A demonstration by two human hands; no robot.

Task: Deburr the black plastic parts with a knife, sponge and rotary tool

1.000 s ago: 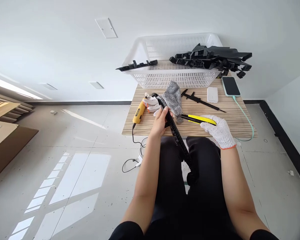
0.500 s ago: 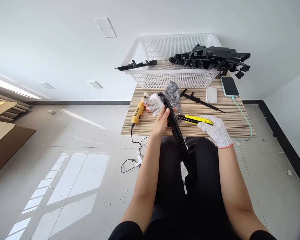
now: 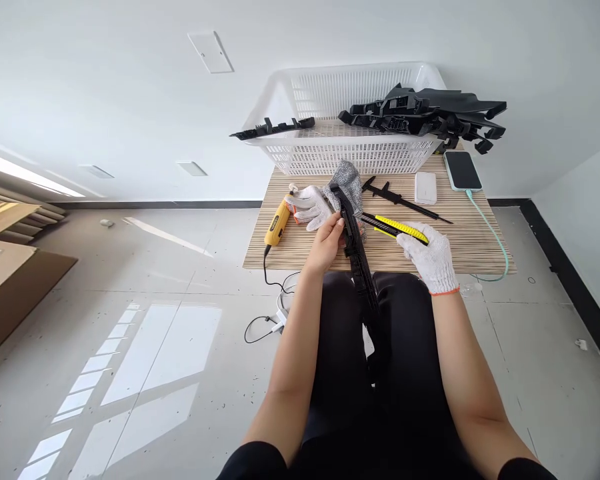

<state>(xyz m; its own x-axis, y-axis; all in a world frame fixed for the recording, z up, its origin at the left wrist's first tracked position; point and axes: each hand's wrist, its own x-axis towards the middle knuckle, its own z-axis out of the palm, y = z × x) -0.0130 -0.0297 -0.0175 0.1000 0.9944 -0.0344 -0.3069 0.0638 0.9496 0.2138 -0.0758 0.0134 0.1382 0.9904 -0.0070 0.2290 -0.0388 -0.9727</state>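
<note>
A seated person's bare left hand pinches a long black plastic strip slanting from lap to tabletop, while the gloved right hand closes around a yellow utility knife, its blade touching the strip, trimming apparently unfinished.

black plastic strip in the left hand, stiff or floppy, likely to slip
Probably stiff: the black plastic strip stays straight from table to lap, gripped only near its top by the left hand. Likely light. Its ribbed edges should limit slipping.

left hand grips black strip | right hand grips yellow knife
</note>
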